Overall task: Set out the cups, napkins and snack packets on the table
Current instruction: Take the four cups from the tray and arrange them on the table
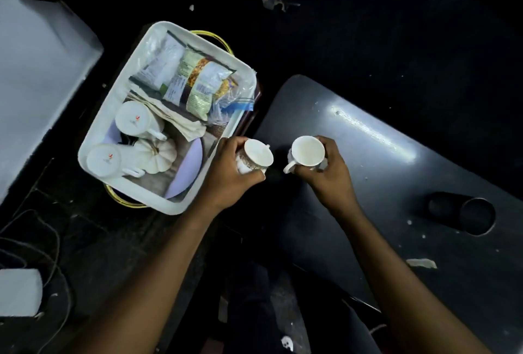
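1. Left grip (227, 175): fingers curled round a patterned cup (258, 155), mouth up and tilted toward the camera. Held just beside the near right corner of the white tray (93, 138).
2. Right grip (328, 174): fingers wrapped round a plain white cup (307, 152), mouth up, handle pointing toward the left grip. Held over the left end of the dark surface (382, 189); contact with it not determinable.
3. Held cups near each other, not touching.
4. Tray to the left of the left grip, off the surface. Inside, nearest that grip: purple plate (195, 155) and small white pumpkin (155, 155).
5. Further left in the tray: one upturned cup (133, 120) and a second upturned cup (103, 160), both bottom up.
6. Beyond the left grip, toward the tray's far end: folded napkins (175, 118), snack packets (198, 82), clear zip bag (237, 106) with a blue strip.
7. To the right of the right grip, well apart, on the surface: dark tumbler (475, 215), mouth toward the camera. Paper scrap (421, 263) nearer the person.
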